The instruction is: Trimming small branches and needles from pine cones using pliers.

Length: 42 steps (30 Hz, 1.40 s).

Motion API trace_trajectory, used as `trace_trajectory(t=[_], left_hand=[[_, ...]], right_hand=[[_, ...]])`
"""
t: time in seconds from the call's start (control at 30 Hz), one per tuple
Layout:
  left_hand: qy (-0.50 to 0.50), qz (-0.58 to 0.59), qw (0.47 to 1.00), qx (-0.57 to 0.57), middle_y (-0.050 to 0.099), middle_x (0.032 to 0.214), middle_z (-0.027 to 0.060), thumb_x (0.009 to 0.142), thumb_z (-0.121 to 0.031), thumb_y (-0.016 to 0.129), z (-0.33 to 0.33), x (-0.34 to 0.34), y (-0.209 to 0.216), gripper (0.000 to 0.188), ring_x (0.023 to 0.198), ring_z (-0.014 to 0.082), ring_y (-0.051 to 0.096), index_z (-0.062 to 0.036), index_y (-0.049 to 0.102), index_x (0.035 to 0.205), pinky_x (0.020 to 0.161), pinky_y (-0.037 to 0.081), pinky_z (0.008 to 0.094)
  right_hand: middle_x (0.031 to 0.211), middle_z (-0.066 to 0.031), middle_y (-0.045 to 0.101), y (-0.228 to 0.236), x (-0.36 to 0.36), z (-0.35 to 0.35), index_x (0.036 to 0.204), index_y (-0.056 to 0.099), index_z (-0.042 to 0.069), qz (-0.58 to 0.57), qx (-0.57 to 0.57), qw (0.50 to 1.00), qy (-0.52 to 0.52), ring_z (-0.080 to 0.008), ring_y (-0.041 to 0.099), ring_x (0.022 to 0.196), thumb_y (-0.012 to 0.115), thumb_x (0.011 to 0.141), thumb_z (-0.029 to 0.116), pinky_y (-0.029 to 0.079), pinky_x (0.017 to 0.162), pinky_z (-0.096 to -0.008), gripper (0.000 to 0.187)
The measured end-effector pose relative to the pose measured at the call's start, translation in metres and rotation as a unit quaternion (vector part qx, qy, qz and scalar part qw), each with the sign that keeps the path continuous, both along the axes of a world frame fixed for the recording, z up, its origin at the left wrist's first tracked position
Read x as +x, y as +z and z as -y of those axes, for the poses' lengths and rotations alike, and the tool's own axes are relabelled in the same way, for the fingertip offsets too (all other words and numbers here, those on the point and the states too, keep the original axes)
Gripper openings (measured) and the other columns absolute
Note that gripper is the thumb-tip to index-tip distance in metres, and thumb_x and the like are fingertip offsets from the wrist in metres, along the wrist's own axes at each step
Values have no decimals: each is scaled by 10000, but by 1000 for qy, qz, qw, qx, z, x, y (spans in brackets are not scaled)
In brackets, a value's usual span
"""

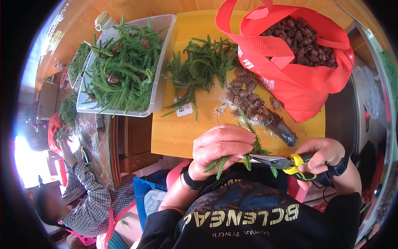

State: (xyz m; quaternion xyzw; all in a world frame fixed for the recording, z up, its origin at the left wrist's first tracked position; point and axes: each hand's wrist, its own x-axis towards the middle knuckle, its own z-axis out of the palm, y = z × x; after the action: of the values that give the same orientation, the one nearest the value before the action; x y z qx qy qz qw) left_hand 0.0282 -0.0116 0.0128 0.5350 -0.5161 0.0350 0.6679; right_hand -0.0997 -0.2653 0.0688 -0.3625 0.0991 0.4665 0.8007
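Note:
My left hand (219,148) is closed around a green conifer sprig (253,145) whose tips stick out below and to the right of my fingers. In my right hand (321,154) I grip pliers with yellow and black handles (290,164); their jaws point left at the sprig's stem, close to my left fingers. Both hands hover at the near edge of a yellow table top (178,133). On it lie a pile of green sprigs (201,66) and a heap of brown pine cones (246,97).
A red fabric bag (306,83) full of pine cones stands at the back right. A clear plastic bin (159,74) with sprigs and cones sits at the back left. A second tool (282,128) lies by the cones. Another person in a checked shirt (87,199) sits at lower left.

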Motion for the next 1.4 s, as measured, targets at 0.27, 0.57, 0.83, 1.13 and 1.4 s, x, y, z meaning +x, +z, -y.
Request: trace_trajectory(t=[0.27, 0.57, 0.83, 1.13, 1.4], left_hand=[[-57, -168, 983, -53, 627, 850, 141, 793, -75, 644, 3, 2, -9, 94, 800, 257, 626, 1, 625, 845, 724, 502, 353], [10, -204, 977, -56, 628, 818, 126, 751, -40, 668, 4, -1, -5, 95, 770, 232, 614, -8, 604, 814, 701, 493, 334], [7, -204, 978, -41, 623, 797, 118, 724, -28, 692, 2, -1, -6, 116, 749, 230, 609, -11, 598, 790, 697, 482, 336], [8, -189, 982, -23, 614, 780, 110, 694, -5, 712, 0, 0, -4, 153, 729, 227, 601, -19, 577, 765, 673, 481, 337], [20, -191, 981, -8, 613, 784, 116, 694, 4, 702, 0, -1, -6, 149, 731, 229, 600, -16, 574, 767, 664, 478, 325]], right_hand=[[707, -181, 628, -1, -3, -12, 842, 582, -110, 69, 83, 994, 9, -488, 550, 974, 511, 816, 143, 455, 803, -525, 264], [706, -107, 594, 29, 9, -34, 714, 599, 16, 587, -524, 616, -31, -347, 611, 766, 690, 622, 110, 494, 722, -402, 160], [766, -121, 588, 30, 10, -41, 746, 570, 2, 624, -580, 524, -18, -356, 586, 851, 726, 595, 102, 495, 701, -399, 239], [746, -123, 571, 30, 11, -42, 738, 557, 3, 632, -612, 476, 7, -334, 578, 820, 728, 582, 96, 495, 673, -385, 250], [680, -124, 544, 29, 10, -42, 661, 517, 6, 634, -612, 472, 18, -326, 574, 752, 710, 579, 96, 490, 632, -375, 228]])
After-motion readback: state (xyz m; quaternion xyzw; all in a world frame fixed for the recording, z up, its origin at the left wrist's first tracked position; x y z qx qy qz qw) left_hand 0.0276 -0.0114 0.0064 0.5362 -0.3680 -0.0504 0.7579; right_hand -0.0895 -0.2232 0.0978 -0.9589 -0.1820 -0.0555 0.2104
